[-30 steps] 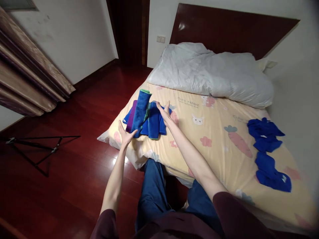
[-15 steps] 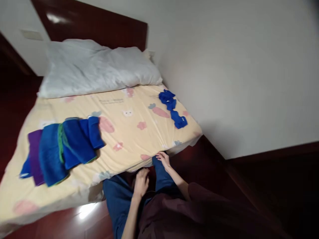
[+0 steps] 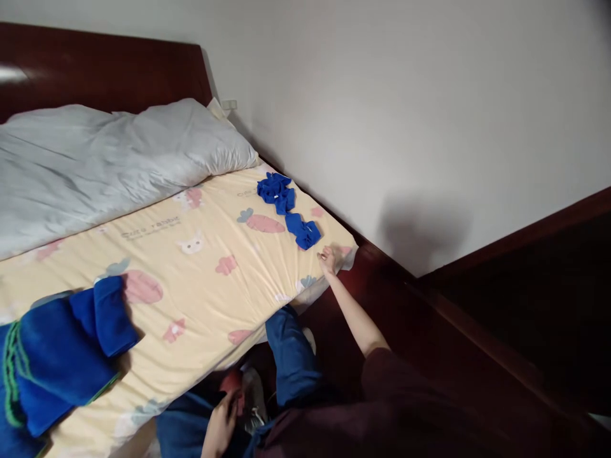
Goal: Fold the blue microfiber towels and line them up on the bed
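Observation:
My right hand [image 3: 327,259] reaches out over the bed's near right corner, fingers loosely bent and holding nothing that I can see. Just beyond its fingertips, apart from them, lies a crumpled blue cloth strip [image 3: 301,230], its far end bunched up near the wall side. Low over my lap is my left hand [image 3: 222,421], fingers loosely curved with nothing visible in them. Toward the left of the bed rests a stack of folded blue cloths [image 3: 71,356] with green trim, partly cut off by the frame's edge.
The bed [image 3: 210,312] has a yellow sheet printed with carrots and rabbits. A long grey pillow [image 3: 119,165] lies against the dark wooden headboard [image 3: 119,73]. A white wall [image 3: 382,114] runs along the right side. My knees are at the bed's front edge.
My right hand has moved from the bed's front edge toward the blue strip. My left hand stays low by my lap. The view has turned right, so the folded cloths sit farther left.

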`<state>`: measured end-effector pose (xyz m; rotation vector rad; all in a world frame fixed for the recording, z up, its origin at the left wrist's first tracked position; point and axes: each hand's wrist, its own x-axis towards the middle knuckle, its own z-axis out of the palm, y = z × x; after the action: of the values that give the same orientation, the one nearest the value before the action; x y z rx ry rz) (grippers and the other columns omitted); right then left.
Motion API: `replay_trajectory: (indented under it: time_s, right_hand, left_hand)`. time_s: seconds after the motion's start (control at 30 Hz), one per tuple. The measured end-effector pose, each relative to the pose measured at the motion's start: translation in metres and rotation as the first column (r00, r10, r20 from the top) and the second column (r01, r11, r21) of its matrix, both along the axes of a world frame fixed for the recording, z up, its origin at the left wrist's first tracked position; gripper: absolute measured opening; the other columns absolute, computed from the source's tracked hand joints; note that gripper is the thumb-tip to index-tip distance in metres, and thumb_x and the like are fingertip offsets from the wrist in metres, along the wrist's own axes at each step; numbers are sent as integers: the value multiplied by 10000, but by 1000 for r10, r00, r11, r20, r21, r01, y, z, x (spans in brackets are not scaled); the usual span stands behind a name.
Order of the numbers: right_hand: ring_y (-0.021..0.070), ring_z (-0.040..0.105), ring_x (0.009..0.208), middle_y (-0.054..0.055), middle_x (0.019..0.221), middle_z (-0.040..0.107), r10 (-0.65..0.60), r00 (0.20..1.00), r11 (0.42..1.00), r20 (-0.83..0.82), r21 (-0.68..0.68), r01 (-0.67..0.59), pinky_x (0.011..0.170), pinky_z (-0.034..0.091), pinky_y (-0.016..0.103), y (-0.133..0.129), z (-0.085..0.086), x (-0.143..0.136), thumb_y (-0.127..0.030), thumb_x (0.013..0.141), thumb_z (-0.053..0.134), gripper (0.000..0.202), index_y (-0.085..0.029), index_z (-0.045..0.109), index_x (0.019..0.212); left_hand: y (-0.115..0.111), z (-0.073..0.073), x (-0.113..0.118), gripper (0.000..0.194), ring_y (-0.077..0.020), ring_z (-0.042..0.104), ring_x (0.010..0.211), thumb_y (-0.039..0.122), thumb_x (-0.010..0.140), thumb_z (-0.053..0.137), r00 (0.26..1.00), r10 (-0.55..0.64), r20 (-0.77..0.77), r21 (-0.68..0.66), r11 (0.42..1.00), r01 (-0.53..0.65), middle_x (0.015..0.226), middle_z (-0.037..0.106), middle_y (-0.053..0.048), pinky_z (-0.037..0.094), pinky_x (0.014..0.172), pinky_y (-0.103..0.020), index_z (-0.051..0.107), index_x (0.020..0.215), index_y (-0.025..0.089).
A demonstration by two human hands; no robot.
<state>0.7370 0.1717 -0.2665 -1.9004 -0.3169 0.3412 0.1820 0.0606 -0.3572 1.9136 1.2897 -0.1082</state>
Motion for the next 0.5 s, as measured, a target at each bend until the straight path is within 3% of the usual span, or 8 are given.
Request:
replay_trajectory:
  time_s: [0.13, 0.23, 0.37, 0.5]
  right_hand:
    - [178, 663, 958, 138, 1034, 774, 40, 999, 999, 18, -14, -40, 902, 515, 290, 42, 1, 38, -216, 805, 701, 160, -162, 633, 940]
    - [192, 654, 900, 105, 845, 765, 67, 998, 998, 15, -24, -66, 870, 493, 314, 56, -3, 54, -206, 806, 690, 106, -221, 595, 762]
    - [222, 665, 843, 60, 713, 716, 77, 997, 997, 13, 19, -77, 838, 513, 338, 61, -3, 64, -240, 783, 652, 165, -253, 554, 650]
    - [231, 649, 814, 46, 708, 684, 107, 994, 983, 18, 151, -109, 820, 545, 357, 61, 19, 71, -334, 750, 674, 160, -237, 572, 675]
  left_hand:
    - [-26, -20, 3, 525, -364, 744, 1249, 651, 871, 387, 979, 146, 140, -52, 989, -140, 1176, 825, -67, 608, 1098, -474, 805, 1064, 399]
    - [-38, -31, 10, 407, -406, 704, 1291, 716, 774, 456, 986, 133, 96, -111, 986, -122, 1127, 825, -40, 606, 1103, -506, 793, 892, 521]
    - [-38, -19, 22, 373, -409, 662, 1348, 748, 761, 483, 983, 146, 115, -173, 977, -124, 1131, 821, -27, 571, 1145, -516, 790, 865, 564]
    - [-39, 3, 29, 375, -429, 745, 1208, 763, 779, 497, 954, 227, 194, -147, 969, -200, 1034, 828, -49, 602, 1076, -532, 798, 826, 546]
